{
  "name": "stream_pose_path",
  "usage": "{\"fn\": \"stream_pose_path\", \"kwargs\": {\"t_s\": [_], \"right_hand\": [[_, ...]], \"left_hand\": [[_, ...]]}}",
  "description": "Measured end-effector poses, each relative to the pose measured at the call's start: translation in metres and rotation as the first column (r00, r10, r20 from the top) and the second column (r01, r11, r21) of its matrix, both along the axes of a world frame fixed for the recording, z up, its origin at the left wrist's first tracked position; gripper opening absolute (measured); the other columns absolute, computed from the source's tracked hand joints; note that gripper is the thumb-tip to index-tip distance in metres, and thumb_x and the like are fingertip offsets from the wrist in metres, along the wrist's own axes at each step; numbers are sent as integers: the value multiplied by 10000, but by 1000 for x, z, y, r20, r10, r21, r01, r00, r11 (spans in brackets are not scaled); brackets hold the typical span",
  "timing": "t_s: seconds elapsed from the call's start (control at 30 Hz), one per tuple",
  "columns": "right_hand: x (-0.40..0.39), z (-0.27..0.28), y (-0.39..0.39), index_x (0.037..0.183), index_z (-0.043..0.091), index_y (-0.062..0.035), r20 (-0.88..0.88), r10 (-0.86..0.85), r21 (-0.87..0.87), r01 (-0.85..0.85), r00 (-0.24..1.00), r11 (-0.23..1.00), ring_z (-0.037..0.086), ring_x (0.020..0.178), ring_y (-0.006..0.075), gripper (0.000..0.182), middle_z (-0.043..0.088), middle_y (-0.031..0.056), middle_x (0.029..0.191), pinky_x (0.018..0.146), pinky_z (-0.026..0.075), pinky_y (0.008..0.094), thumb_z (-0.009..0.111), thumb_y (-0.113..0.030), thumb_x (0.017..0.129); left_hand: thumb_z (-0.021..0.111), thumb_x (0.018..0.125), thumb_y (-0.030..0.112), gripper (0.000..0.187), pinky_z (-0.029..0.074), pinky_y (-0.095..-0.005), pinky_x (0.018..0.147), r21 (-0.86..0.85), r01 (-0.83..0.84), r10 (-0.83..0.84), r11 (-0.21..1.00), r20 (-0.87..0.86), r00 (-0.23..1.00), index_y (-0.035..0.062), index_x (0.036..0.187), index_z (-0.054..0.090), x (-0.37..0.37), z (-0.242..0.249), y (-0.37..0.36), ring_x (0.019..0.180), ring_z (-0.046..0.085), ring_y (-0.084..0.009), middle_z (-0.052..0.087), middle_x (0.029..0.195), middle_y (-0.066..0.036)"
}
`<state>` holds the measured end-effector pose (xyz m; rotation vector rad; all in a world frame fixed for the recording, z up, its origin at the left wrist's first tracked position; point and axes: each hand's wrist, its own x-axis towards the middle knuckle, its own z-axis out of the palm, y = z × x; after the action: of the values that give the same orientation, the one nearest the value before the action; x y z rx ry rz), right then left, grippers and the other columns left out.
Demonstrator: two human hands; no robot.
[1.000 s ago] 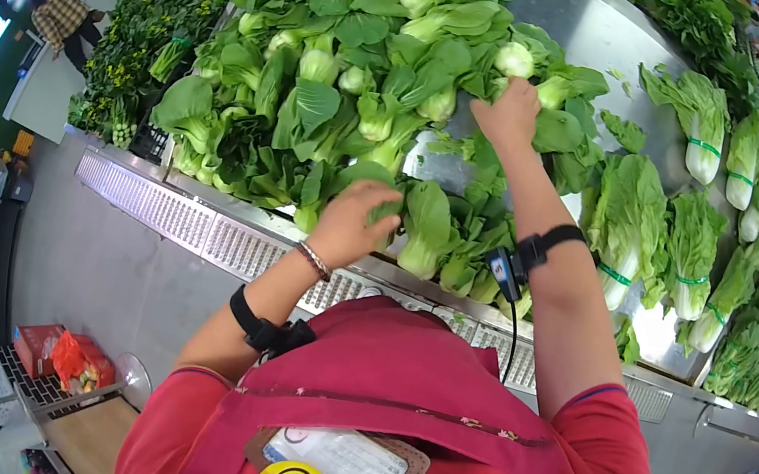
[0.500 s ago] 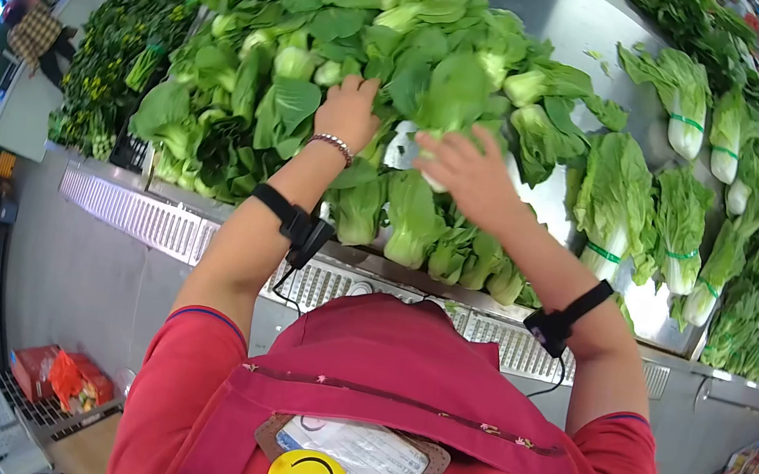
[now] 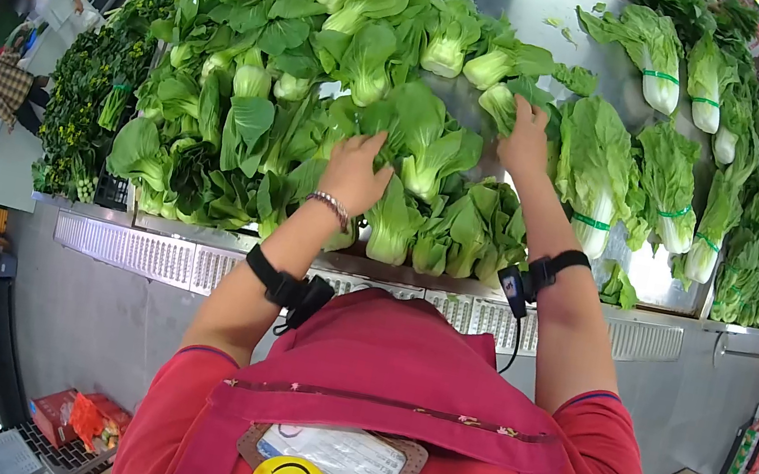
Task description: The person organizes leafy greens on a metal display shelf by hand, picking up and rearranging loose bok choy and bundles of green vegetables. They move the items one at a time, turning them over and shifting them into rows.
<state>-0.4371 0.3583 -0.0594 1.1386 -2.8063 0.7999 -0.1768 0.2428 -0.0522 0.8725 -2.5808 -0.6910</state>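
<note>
We stand at a sloped steel bench (image 3: 600, 22) heaped with greens, both arms stretched forward over it. Our left hand (image 3: 353, 172) lies palm down with fingers spread on a bok choy head (image 3: 421, 143) in the middle of the pile; the grip here is loose, pressing on the leaves rather than closing round them. Directly below that grip a row of bok choy (image 3: 446, 234) stands along the bench's front edge, stems toward us. Our right hand (image 3: 526, 139) reaches further up, its fingers curled on the stem end of a second bok choy (image 3: 502, 104); whether this grip is fully clenched we cannot tell, since the fingertips are buried among the leaves. Just to the right of this grip lie bundles of leafy lettuce (image 3: 595, 163) bound with green bands, touching one another. Above and to the left of both grips the pile of bok choy continues, and well to the left sits a block of darker greens (image 3: 83, 104). A bracelet (image 3: 331, 209) circles our left wrist, and a black strap (image 3: 552, 267) crosses the right forearm.
</note>
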Motion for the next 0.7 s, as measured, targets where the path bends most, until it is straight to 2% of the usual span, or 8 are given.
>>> {"fn": "stream_pose_path", "kwargs": {"t_s": [0.13,0.2,0.3,0.4,0.53,0.57,0.6,0.7], "right_hand": [[-34,25,18,1203,619,-128,-2,88,-182,-87,996,979,620,1025,344,484,617,170,1152,877,500,379,601,-8,733],[-25,56,30,1074,699,-105,-80,55,-243,-73,995,967,646,951,311,403,678,153,988,866,504,359,559,14,715],[-1,95,34,978,727,-269,39,279,197,-281,959,939,638,936,272,351,683,74,943,787,519,400,633,-91,691],[43,44,8,1010,700,-197,-173,558,615,-353,812,705,599,1042,259,316,644,68,1068,833,502,429,674,-122,704],[30,43,2,1142,641,-137,90,576,194,-581,813,790,580,1109,306,443,608,159,1164,947,464,413,599,-60,707],[16,54,-1,1201,610,-90,373,560,-3,-602,740,798,578,1131,324,491,590,188,1232,969,455,402,586,-80,710],[3,62,-6,1270,553,-72,573,412,-22,-490,708,872,561,1166,333,538,567,209,1279,986,444,396,649,-178,751],[-10,66,-37,1299,507,-90,466,135,157,-232,874,960,570,1167,331,592,570,220,1282,970,456,397,678,-328,784]], "left_hand": [[652,849,237,473,353,-455,1070,1,5,-5,1000,-79,997,93,1290,561,13,13,12,1263,419,-409,518,1338,-166],[675,852,253,478,355,-469,1069,-205,162,-184,965,-92,979,156,1306,561,9,15,19,1300,391,-409,507,1366,-141],[674,847,304,424,322,-474,1097,-199,232,-241,952,-22,970,165,1244,619,-13,-3,30,1345,317,-438,473,1410,-122],[679,852,307,406,302,-497,1105,-211,222,-218,952,41,975,167,1230,631,-29,-13,37,1363,284,-459,465,1421,-115],[675,846,257,325,307,-460,1110,-117,256,-265,960,-68,962,129,1145,674,-19,-12,24,1339,324,-445,508,1367,-149],[666,847,223,291,325,-461,1097,-58,203,-210,977,-136,968,114,1116,681,-12,-9,18,1317,356,-434,533,1334,-150],[656,848,189,257,343,-461,1083,2,153,-149,988,-201,968,99,1087,688,-7,-5,14,1296,388,-423,557,1301,-152],[642,836,120,191,405,-427,1005,38,24,-9,999,-360,933,75,1015,692,-6,11,-1,1173,505,-355,612,1170,-137]]}}
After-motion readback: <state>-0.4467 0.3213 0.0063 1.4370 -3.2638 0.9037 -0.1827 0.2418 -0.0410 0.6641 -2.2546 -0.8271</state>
